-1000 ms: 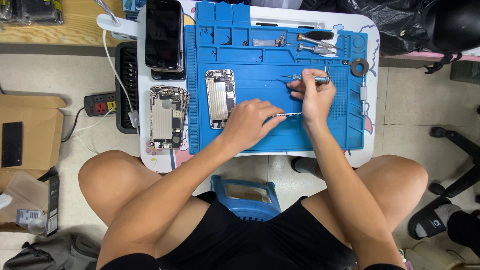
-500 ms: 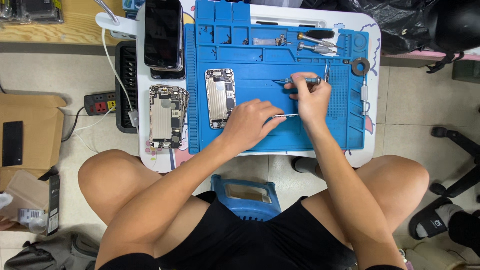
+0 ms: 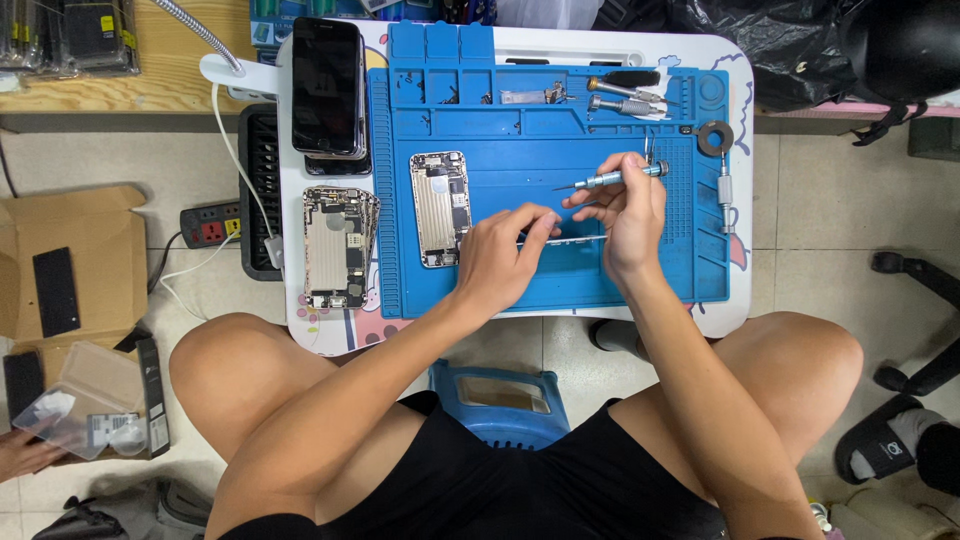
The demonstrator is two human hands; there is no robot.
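We sit over a blue mat point(image 3: 560, 270) on a small table point(image 3: 735, 300). An opened phone point(image 3: 439, 208) lies on the mat, just beside our left hand point(image 3: 500, 255), which pinches a thin strip point(image 3: 575, 240). Our right hand point(image 3: 622, 208) grips a screwdriver point(image 3: 612, 178).

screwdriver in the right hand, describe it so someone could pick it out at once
Find the blue mat on the white table. Over its middle right, the right hand holds a thin silver screwdriver, tip pointing left. The other screwdrivers lie untouched along the mat's top edge.
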